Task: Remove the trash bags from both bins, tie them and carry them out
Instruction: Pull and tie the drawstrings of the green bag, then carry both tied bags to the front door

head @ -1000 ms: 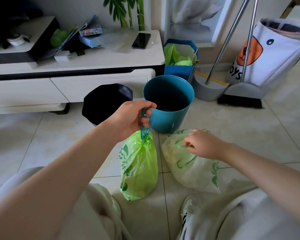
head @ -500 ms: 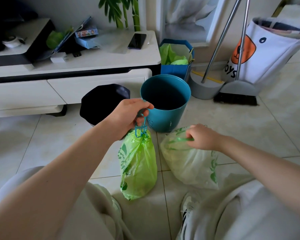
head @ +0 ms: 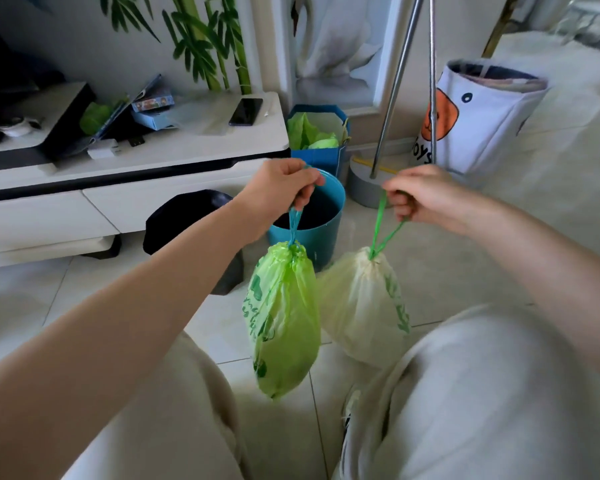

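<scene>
The left hand (head: 278, 192) is fisted around the blue drawstring of a bright green bag (head: 283, 320); the right hand (head: 420, 195) clenches the pale bag (head: 361, 306)'s green drawstring. Both bags hang above the tiled floor (head: 447, 258). Beyond stand a teal bin (head: 321, 233) and, left, a black bin (head: 184, 216).

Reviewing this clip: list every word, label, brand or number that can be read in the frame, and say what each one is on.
"oys": partial dark letters on the white fabric bin, the start cut off by the metal poles.
Green print on the green trash bag: distorted, unreadable.
Green print on the pale trash bag: unreadable.
Colourful box on the TV stand: too small to read.
</scene>
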`<state>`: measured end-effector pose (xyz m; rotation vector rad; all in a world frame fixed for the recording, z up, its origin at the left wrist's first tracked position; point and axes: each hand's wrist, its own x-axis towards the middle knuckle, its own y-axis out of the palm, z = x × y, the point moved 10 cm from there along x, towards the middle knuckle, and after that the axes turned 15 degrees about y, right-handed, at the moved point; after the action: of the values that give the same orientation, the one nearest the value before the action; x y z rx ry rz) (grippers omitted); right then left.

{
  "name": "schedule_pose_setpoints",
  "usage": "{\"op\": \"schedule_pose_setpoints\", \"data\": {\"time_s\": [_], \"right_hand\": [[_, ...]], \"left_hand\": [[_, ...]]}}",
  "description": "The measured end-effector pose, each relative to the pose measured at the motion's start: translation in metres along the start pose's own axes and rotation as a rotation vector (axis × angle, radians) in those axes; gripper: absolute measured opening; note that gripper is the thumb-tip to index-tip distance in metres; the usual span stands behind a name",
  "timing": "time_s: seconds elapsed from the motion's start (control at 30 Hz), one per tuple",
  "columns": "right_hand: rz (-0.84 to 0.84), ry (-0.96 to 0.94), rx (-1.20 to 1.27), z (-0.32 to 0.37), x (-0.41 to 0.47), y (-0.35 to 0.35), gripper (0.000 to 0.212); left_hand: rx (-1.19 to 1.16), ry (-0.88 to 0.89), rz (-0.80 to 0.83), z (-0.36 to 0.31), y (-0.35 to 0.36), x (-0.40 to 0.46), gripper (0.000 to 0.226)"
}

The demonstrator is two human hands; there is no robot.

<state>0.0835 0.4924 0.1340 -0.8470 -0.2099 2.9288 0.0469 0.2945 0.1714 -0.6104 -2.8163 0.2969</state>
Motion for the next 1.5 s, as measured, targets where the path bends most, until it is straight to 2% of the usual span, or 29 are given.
{"op": "schedule_pose_setpoints", "data": {"time_s": [0.33,0.47,0.57,0.67,0.77,0.97,1.03,1.23,1.3,1.5], "right_hand": [[-0.243,-0.021,0.083,0.006,-0.018,-0.104,0.026],[-0.34,-0.06,0.072,0.005,-0.025,-0.141,0.027],[-0.454,-0.125,0.056,0.009,-0.023,-0.173,0.019],[-0.589,-0.156,0.057,0.011,-0.003,-0.217,0.018],[-0.657,-0.118,0.097,0.01,0.025,-0.264,0.03],[-0.7,0.037,0.091,0.001,0.043,-0.344,0.019],[-0.746,0.083,0.047,0.003,0.036,-0.363,0.02],[-0.782,0.252,-0.04,0.03,-0.015,-0.408,0.021],[-0.786,0.277,-0.015,0.05,-0.041,-0.422,0.019],[-0.804,0.333,0.093,0.123,-0.139,-0.458,0.02]], "left_hand": [[-0.079,0.072,0.118,-0.033,0.099,0.059,0.02],[-0.061,0.116,0.226,-0.038,0.15,0.087,0.021],[0.012,0.181,0.291,-0.04,0.189,0.114,0.022],[-0.011,0.23,0.297,-0.033,0.23,0.153,0.02],[-0.132,0.204,0.307,-0.017,0.268,0.203,0.015],[-0.147,0.15,0.535,-0.02,0.343,0.253,0.014],[-0.112,0.133,0.566,-0.031,0.358,0.265,0.016],[-0.03,0.094,0.648,-0.106,0.388,0.287,0.02],[0.006,0.084,0.66,-0.14,0.391,0.291,0.025],[0.093,0.094,0.682,-0.263,0.399,0.297,0.023]]}}
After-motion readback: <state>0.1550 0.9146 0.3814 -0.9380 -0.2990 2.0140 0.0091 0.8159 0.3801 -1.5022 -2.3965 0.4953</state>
